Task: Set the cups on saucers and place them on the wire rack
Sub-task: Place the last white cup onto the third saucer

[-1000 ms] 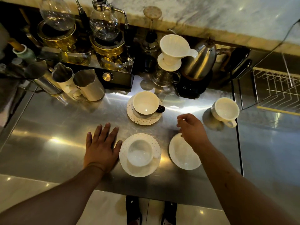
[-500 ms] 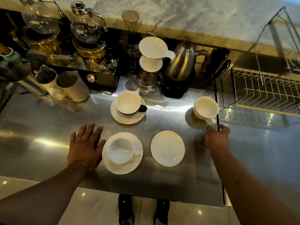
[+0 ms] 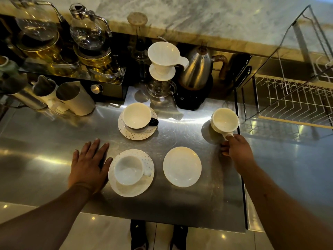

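On the steel counter, a white cup (image 3: pixel 224 120) stands at the right with no saucer; my right hand (image 3: pixel 237 149) pinches its handle. An empty white saucer (image 3: pixel 182 166) lies left of that hand. A dotted saucer (image 3: pixel 144 184) in front holds a white cup (image 3: pixel 128 170); my left hand (image 3: pixel 88 166) lies flat on the counter, its thumb touching that saucer's rim. Farther back, a cup with a dark handle (image 3: pixel 137 115) sits on another dotted saucer (image 3: pixel 133 135). The wire rack (image 3: pixel 295 101) stands at the far right.
Along the back stand siphon brewers (image 3: pixel 86 44), a white dripper on a glass carafe (image 3: pixel 163 69), a steel kettle (image 3: pixel 198 69) on a black base, and steel pitchers (image 3: pixel 73 99) at the left. A seam (image 3: pixel 241 177) splits the counter beside my right arm.
My right hand moved from above the empty saucer to the right and took hold of the lone cup's handle. My left hand stayed flat. The view shifted right, showing more of the rack.
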The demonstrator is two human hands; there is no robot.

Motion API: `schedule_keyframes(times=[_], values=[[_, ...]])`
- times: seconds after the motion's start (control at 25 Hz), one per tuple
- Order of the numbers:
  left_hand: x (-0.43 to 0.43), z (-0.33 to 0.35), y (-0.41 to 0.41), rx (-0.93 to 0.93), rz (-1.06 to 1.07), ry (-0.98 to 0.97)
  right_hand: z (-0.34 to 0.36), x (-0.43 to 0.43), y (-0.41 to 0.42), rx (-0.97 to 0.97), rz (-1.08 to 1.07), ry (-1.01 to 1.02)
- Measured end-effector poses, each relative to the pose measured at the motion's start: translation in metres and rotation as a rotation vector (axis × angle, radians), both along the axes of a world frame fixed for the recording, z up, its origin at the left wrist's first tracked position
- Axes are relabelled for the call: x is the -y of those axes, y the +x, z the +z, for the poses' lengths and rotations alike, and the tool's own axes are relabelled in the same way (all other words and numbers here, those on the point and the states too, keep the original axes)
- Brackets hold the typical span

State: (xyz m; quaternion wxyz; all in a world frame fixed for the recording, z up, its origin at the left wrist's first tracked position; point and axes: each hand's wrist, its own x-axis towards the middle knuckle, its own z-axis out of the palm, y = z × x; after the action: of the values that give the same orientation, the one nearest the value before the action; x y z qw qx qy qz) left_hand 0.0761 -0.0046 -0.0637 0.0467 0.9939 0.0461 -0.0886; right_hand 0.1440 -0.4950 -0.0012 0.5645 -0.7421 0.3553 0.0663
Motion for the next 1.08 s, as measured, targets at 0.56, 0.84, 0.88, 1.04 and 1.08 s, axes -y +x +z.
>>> schedule_keyframes(times=[0.56, 0.84, 0.88, 1.04, 1.08], values=[[0.001, 0.002, 0.001, -0.002, 0.002, -0.018, 0.029, -0.025, -0.058, -0.016, 0.572, 0.071], [0.000, 0.001, 0.000, 0.005, -0.001, -0.019, 0.016, -0.035, -0.071, -0.035, 0.661, 0.147], [-0.001, 0.001, 0.000, 0.004, -0.002, -0.019, 0.016, -0.036, -0.071, -0.036, 0.667, 0.148], [-0.001, 0.001, 0.001, -0.001, -0.005, -0.004, 0.012, -0.038, -0.073, -0.057, 0.679, 0.161], [-0.001, 0.001, 0.001, -0.002, -0.004, -0.001, 0.012, -0.038, -0.073, -0.062, 0.679, 0.178]])
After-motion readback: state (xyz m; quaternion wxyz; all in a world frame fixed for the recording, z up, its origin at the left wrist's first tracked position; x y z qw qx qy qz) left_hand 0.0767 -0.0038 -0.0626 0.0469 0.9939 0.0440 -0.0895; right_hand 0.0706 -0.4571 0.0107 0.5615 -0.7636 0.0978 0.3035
